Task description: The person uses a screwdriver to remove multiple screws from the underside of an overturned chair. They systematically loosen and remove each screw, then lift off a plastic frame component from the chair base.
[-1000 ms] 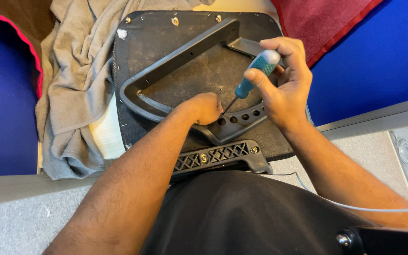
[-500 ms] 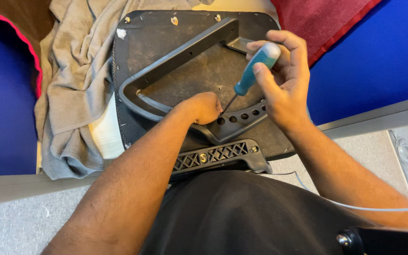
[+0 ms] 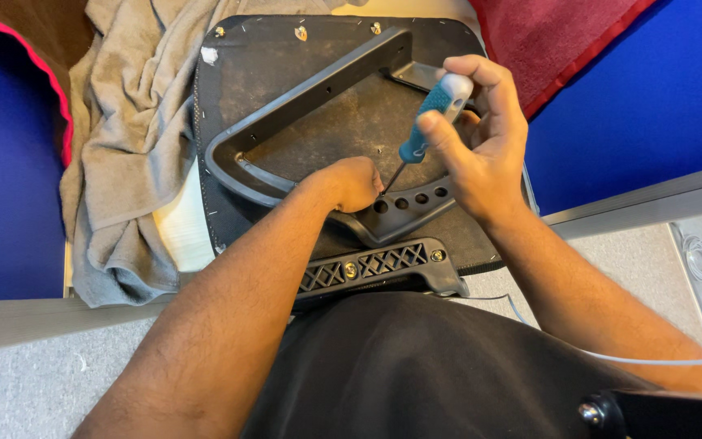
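Observation:
A black padded seat panel (image 3: 286, 65) lies upside down in front of me with a dark grey triangular plastic frame (image 3: 302, 93) on it. My right hand (image 3: 481, 146) grips a screwdriver (image 3: 428, 114) with a teal and white handle, its thin shaft slanting down-left to the frame's lower bar, beside a row of round holes (image 3: 412, 202). My left hand (image 3: 351, 183) is closed into a fist on that same bar, right at the screwdriver's tip. What its fingers pinch is hidden.
A grey towel (image 3: 123, 146) is bunched left of the panel. Blue padded surfaces (image 3: 643, 97) flank both sides, with a dark red cloth (image 3: 546, 32) at top right. A black latticed bracket (image 3: 367, 264) with screws sits at the panel's near edge. A thin white cable (image 3: 700, 256) lies at right.
My right hand has shifted its fingers around the screwdriver handle, and the handle has tilted slightly. The tip stays at the same spot. My left hand has not moved.

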